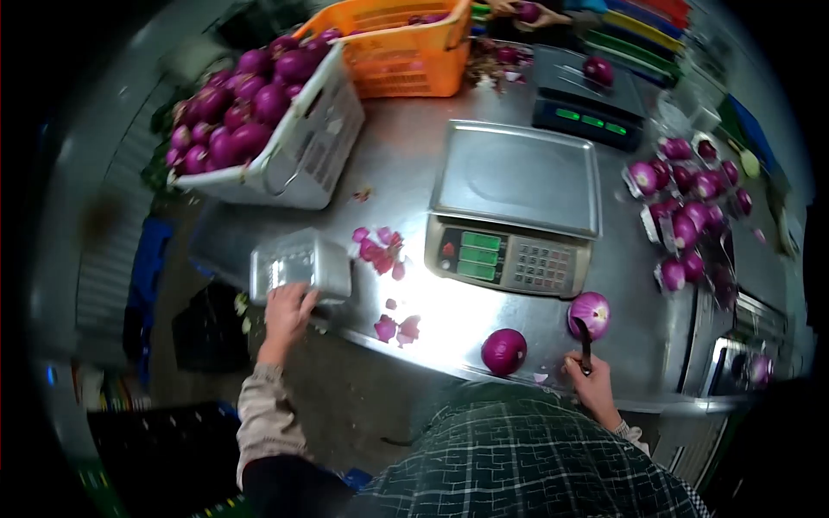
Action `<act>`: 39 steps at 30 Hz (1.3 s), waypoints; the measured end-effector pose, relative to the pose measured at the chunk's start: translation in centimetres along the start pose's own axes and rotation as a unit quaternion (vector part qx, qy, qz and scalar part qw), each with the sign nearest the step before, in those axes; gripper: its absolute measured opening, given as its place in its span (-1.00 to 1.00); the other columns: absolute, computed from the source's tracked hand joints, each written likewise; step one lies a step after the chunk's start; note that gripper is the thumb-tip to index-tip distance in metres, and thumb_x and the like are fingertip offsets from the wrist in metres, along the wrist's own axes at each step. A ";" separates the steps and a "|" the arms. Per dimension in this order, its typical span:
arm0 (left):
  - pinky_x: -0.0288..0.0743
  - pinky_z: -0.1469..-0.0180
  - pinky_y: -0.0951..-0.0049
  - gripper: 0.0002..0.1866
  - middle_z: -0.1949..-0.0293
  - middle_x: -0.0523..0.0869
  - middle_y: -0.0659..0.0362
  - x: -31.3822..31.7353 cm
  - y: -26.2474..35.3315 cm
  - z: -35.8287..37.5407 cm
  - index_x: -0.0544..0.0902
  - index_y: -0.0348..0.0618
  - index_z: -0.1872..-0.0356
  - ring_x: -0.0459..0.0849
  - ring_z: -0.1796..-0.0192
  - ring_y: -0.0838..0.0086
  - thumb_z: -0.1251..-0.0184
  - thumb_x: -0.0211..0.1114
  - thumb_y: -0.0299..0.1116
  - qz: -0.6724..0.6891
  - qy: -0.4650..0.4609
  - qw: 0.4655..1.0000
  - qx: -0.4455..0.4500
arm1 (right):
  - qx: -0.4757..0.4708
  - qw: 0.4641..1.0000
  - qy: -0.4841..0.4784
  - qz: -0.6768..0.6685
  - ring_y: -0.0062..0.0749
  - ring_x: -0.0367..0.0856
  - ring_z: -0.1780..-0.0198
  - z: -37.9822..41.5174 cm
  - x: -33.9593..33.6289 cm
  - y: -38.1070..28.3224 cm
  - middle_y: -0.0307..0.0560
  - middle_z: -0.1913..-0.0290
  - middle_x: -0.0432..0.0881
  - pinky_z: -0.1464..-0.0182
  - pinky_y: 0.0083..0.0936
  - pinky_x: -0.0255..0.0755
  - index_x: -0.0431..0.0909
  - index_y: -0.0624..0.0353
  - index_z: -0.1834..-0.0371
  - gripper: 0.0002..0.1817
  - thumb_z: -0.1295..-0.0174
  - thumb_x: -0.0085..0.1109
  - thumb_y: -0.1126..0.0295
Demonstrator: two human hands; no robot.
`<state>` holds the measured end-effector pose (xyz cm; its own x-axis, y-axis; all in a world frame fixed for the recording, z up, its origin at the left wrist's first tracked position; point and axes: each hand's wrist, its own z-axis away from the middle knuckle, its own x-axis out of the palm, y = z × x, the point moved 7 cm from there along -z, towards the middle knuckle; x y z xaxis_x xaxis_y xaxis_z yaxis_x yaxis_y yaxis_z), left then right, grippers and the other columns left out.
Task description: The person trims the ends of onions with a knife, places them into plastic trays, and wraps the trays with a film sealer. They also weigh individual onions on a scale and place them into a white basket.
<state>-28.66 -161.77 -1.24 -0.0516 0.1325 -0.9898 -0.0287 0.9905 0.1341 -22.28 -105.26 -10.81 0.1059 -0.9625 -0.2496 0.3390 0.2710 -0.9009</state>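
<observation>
My left hand [287,315] is at the near edge of a stack of clear plastic trays [315,259], its fingers over the rim and gripping it. In my right hand [594,384] is a small knife [585,347] with a dark curved blade. The blade overlaps a purple onion [590,311] at the table's front edge. A second, whole purple onion [504,351] lies to the left of the knife. Pieces of purple onion skin [377,250] are scattered to the right of the trays.
A scale [518,186] with a bare metal pan stands mid-table; behind it is a darker scale [591,91] bearing an onion. A white crate [324,147] heaped with onions and an orange crate [397,65] stand back left. Packed onions [686,224] lie right. Another person's hands [540,17] hold an onion.
</observation>
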 end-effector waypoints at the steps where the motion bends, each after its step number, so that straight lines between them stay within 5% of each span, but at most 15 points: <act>1: 0.42 -0.13 0.18 -0.67 0.08 0.71 0.01 -0.6 -0.2 -0.4 0.65 -0.19 0.00 0.63 -0.04 0.10 -0.32 0.27 -0.21 0.042 -0.006 0.999 0.026 | 0.006 1.000 0.015 0.009 -0.70 0.52 0.36 0.1 0.5 0.1 -0.29 0.41 0.64 0.27 -0.65 0.41 0.63 0.33 0.16 -0.82 -0.31 0.22 0.41; 7: 0.53 0.05 0.37 -0.72 0.17 0.76 0.04 -1.1 -5.6 -0.5 0.69 -0.27 -0.01 0.70 0.14 0.30 -0.35 0.30 -0.35 0.282 -0.103 0.952 0.062 | 0.029 0.994 0.086 -0.056 -0.67 0.54 0.36 1.2 5.8 -1.9 -0.25 0.41 0.64 0.26 -0.64 0.43 0.63 0.35 0.17 -0.83 -0.34 0.18 0.43; 14: 0.53 0.07 0.48 -0.75 0.23 0.79 0.06 -2.7 -5.5 -3.4 0.73 -0.29 0.08 0.71 0.18 0.49 -0.35 0.33 -0.33 0.318 -0.263 0.910 0.038 | 0.024 0.995 0.091 -0.028 -0.65 0.60 0.34 1.0 12.4 -3.7 -0.20 0.38 0.70 0.25 -0.67 0.41 0.65 0.34 0.12 -0.81 -0.35 0.20 0.42; 17: 0.55 0.11 0.48 -0.78 0.30 0.80 0.08 -2.4 -6.5 -3.7 0.74 -0.32 0.15 0.72 0.24 0.49 -0.34 0.33 -0.35 0.365 -0.244 0.898 0.026 | 0.027 0.992 0.106 -0.063 -0.64 0.60 0.36 0.9 13.8 -3.9 -0.20 0.39 0.70 0.27 -0.67 0.40 0.65 0.34 0.14 -0.82 -0.34 0.20 0.43; 19: 0.56 0.15 0.50 -0.80 0.34 0.80 0.08 -5.1 -6.5 -4.2 0.73 -0.35 0.21 0.73 0.30 0.49 -0.34 0.31 -0.38 0.363 -0.139 0.921 0.018 | 0.027 0.991 0.106 -0.077 -0.63 0.61 0.35 1.0 14.6 -4.2 -0.21 0.40 0.69 0.26 -0.66 0.42 0.65 0.34 0.16 -0.83 -0.34 0.20 0.44; 21: 0.56 0.29 0.51 -0.85 0.44 0.77 0.05 -8.8 -4.5 -4.7 0.71 -0.39 0.31 0.71 0.45 0.46 -0.31 0.30 -0.46 0.340 0.062 0.937 0.040 | -0.009 0.989 0.125 -0.078 -0.62 0.62 0.34 0.8 14.4 -4.8 -0.20 0.41 0.69 0.23 -0.64 0.45 0.65 0.34 0.18 -0.84 -0.34 0.20 0.44; 24: 0.46 0.42 0.39 -0.89 0.48 0.70 0.09 -13.1 5.4 -5.3 0.70 -0.29 0.30 0.61 0.51 0.33 -0.13 0.38 -0.61 0.177 0.277 0.899 0.289 | -0.034 0.986 0.163 -0.025 -0.59 0.64 0.31 1.0 13.1 -5.6 -0.16 0.39 0.70 0.16 -0.58 0.50 0.65 0.32 0.18 -0.83 -0.32 0.23 0.41; 28: 0.40 0.37 0.35 -0.84 0.54 0.57 0.17 -7.0 19.0 -10.9 0.66 -0.17 0.28 0.53 0.47 0.32 -0.11 0.42 -0.48 0.225 0.274 0.826 0.439 | -0.040 0.984 0.169 -0.029 -0.62 0.63 0.30 1.0 11.4 -6.5 -0.16 0.38 0.70 0.17 -0.58 0.49 0.66 0.32 0.16 -0.81 -0.32 0.23 0.39; 31: 0.44 0.31 0.32 -0.85 0.53 0.61 0.17 -0.9 25.7 -14.7 0.66 -0.16 0.30 0.58 0.42 0.31 -0.11 0.43 -0.46 0.206 0.260 0.825 0.457 | -0.042 0.980 0.186 -0.063 -0.66 0.59 0.31 2.5 9.4 -6.6 -0.21 0.37 0.69 0.22 -0.62 0.45 0.66 0.31 0.15 -0.82 -0.32 0.22 0.41; 34: 0.48 0.14 0.29 -0.80 0.37 0.69 0.16 3.0 29.2 -17.1 0.66 -0.14 0.21 0.65 0.27 0.27 -0.12 0.41 -0.44 0.160 0.194 0.853 0.457 | 0.005 0.973 0.218 -0.070 -0.67 0.57 0.32 3.9 7.5 -2.6 -0.23 0.35 0.69 0.22 -0.64 0.44 0.66 0.32 0.13 -0.81 -0.32 0.22 0.41; 35: 0.46 -0.04 0.21 -0.69 0.16 0.72 0.11 2.7 29.7 -16.8 0.65 -0.12 0.09 0.66 0.06 0.21 -0.12 0.41 -0.37 0.159 0.231 0.843 0.459 | 0.028 0.972 0.221 -0.075 -0.67 0.57 0.31 4.6 7.2 -1.7 -0.23 0.35 0.69 0.21 -0.64 0.45 0.65 0.33 0.12 -0.80 -0.32 0.23 0.41; 38: 0.45 -0.11 0.16 -0.52 -0.04 0.67 0.01 0.8 30.4 -11.8 0.62 -0.10 -0.03 0.63 -0.08 0.17 -0.03 0.47 -0.26 0.226 0.222 0.841 0.440 | 0.072 0.965 0.235 -0.091 -0.67 0.58 0.30 5.4 6.7 -0.3 -0.22 0.34 0.70 0.18 -0.64 0.45 0.65 0.33 0.09 -0.79 -0.31 0.24 0.42; 39: 0.45 -0.13 0.14 -0.42 -0.07 0.65 -0.02 3.5 30.8 -9.4 0.59 -0.10 -0.09 0.61 -0.11 0.15 0.03 0.51 -0.18 0.249 0.114 0.840 0.469 | 0.087 0.961 0.243 -0.097 -0.67 0.58 0.29 5.9 6.7 0.0 -0.22 0.34 0.70 0.17 -0.64 0.46 0.64 0.33 0.08 -0.78 -0.30 0.25 0.42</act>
<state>-39.08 -131.13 -0.15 -0.0162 0.6343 -0.7730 0.8462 0.4204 0.3273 -16.05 -111.67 -10.43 -0.4106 -0.8748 -0.2571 0.4632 0.0427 -0.8852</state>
